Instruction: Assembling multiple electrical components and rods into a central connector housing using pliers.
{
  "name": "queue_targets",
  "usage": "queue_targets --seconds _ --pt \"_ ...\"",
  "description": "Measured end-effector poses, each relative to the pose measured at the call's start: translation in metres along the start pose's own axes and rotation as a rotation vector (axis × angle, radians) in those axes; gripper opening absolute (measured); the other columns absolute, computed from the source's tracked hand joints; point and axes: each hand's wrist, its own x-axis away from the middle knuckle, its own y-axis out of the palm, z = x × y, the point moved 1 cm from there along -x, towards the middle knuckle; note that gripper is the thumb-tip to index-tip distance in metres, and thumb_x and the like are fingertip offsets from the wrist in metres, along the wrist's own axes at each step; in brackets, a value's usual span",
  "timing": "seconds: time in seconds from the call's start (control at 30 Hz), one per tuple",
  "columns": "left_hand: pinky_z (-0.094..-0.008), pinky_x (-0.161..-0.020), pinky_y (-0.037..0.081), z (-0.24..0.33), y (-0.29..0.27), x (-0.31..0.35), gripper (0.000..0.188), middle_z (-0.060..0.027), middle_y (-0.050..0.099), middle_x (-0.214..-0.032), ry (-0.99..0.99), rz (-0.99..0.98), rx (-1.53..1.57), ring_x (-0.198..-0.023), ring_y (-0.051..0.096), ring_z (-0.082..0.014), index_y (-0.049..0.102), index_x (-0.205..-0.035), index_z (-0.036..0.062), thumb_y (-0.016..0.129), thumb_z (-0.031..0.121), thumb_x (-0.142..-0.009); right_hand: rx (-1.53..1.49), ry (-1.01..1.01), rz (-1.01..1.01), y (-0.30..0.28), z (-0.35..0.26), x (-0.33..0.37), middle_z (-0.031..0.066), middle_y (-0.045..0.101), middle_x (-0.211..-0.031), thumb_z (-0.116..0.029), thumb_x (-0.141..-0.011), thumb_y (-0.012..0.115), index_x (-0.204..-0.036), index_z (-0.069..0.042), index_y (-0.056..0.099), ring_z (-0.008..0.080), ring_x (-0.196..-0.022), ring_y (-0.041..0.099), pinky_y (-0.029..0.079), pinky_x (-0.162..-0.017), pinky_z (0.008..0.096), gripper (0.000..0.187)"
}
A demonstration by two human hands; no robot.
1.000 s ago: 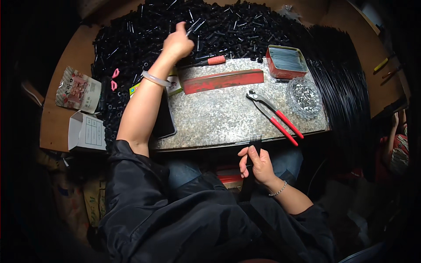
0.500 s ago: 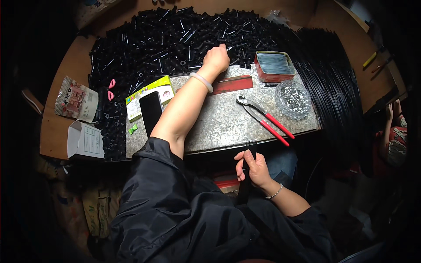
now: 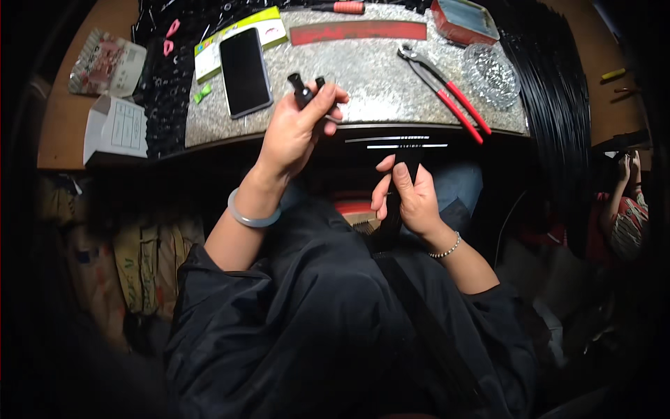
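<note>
My left hand (image 3: 289,136) is closed around at least two small black tube-like pieces (image 3: 300,89), whose ends stick up past the thumb. It is just in front of the stone slab's near edge, below the dark phone. Lower and to the right, my right hand (image 3: 413,199) grips a bundle of thin black strips (image 3: 407,166) under its thumb. The tips point up toward the table edge, and the rest runs down out of sight. Beyond the hands, red-handled pincers (image 3: 447,91) lie on the stone slab (image 3: 342,66).
A phone (image 3: 246,73) rests against a green-white box (image 3: 276,28). A red bar (image 3: 359,32), a red tin (image 3: 464,24) and a clear ribbed dish (image 3: 490,77) are on the slab. Long black strips (image 3: 551,91) hang over the table's right side. Another person's hands (image 3: 628,167) appear far right.
My left hand has come back from the black heap toward me and now holds black tube-like pieces. The view has tipped downward. My right hand keeps its grip on the strips.
</note>
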Motion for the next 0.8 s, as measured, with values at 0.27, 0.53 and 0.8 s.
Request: queue_targets --seconds 0.27,0.53,0.8 --pt "-0.0210 -0.057 0.039 -0.030 -0.012 0.068 0.033 -0.0097 0.051 -0.092 -0.045 -0.123 0.369 -0.073 0.048 -0.0118 0.055 -0.105 -0.0035 0.054 0.026 -0.090 -0.048 -0.030 -0.057 0.026 0.000 0.006 0.0144 0.057 -0.063 -0.035 -0.095 0.041 -0.102 -0.006 0.037 0.0151 -0.045 0.053 0.044 -0.045 0.0226 0.030" --pt "-0.0221 -0.059 0.040 -0.031 -0.002 0.059 0.040 -0.0095 0.052 -0.097 -0.040 -0.211 0.442 -0.078 0.050 -0.0130 0.052 -0.117 -0.0033 0.053 0.027 -0.090 -0.078 0.006 -0.076 0.026 0.005 0.007 0.0140 0.057 -0.063 -0.032 -0.095 0.044 -0.101 -0.005 0.039 0.0150 -0.045 0.053 0.045 -0.043 0.0226 0.028" --pt "-0.0195 -0.058 0.042 -0.035 0.005 0.052 0.034 -0.0042 0.057 -0.084 -0.113 -0.132 0.548 -0.071 0.050 -0.0079 0.057 -0.105 -0.0025 0.058 0.027 -0.088 -0.071 0.015 -0.085 0.025 0.005 0.004 0.0138 0.058 -0.064 -0.030 -0.095 0.044 -0.102 -0.005 0.040 0.0147 -0.045 0.054 0.045 -0.044 0.0224 0.026"
